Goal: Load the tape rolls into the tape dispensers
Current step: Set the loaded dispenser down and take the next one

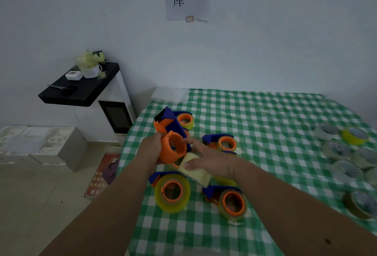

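Left hand (pixel 152 147) curled round an orange-and-blue plastic tape dispenser (pixel 171 137), held up over the green-and-white checked tabletop (pixel 265 125); its empty orange hub faces the camera, the black-edged cutter end tilted up and away. Grip closed on the dispenser body from the left side.

Right hand (pixel 212 164) holds a pale yellowish clear tape roll (pixel 194 169) just beside and below the hub, thumb pressed on the roll's outer face, index finger stretched toward the dispenser. Roll close to the hub; whether it touches, cannot tell.

Four loaded dispensers lie on the cloth around the hands: one behind the held dispenser (pixel 184 120), one right of it (pixel 224 142), one nearer at left with a yellow roll (pixel 172 190), one nearer at right (pixel 230 202).

Loose tape rolls (pixel 344 149) clustered at the tabletop's right edge, well apart from the hands.

Off the tabletop at left: black shelf (pixel 81 90) carrying a white mug (pixel 91 71), a small white box, scissors.
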